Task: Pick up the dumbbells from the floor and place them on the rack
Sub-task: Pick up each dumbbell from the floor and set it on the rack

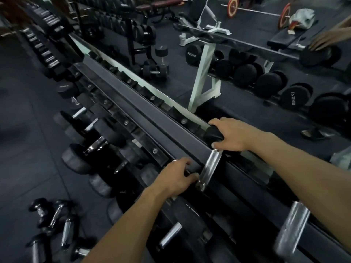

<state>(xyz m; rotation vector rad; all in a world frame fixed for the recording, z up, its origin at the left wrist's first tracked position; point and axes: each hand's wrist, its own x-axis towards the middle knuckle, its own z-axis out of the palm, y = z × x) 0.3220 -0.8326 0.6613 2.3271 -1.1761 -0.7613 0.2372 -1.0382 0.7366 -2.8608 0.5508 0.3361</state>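
1. While the dumbbell (pixel 210 164) lies across the rack (pixel 133 103) top rail, the right hand (pixel 230 134) grasps its far head, apparently steadying it.
2. The left hand (pixel 175 176) curls round the near end.
3. More dumbbells on the floor (pixel 55 228) wait.

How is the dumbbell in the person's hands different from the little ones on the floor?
The held dumbbell lies across the rack's top rail, while the floor dumbbells lie scattered on the mat. The left hand and right hand grip the held one; nobody touches the floor ones. The held one looks bigger. All have shiny metal handles and black ends.
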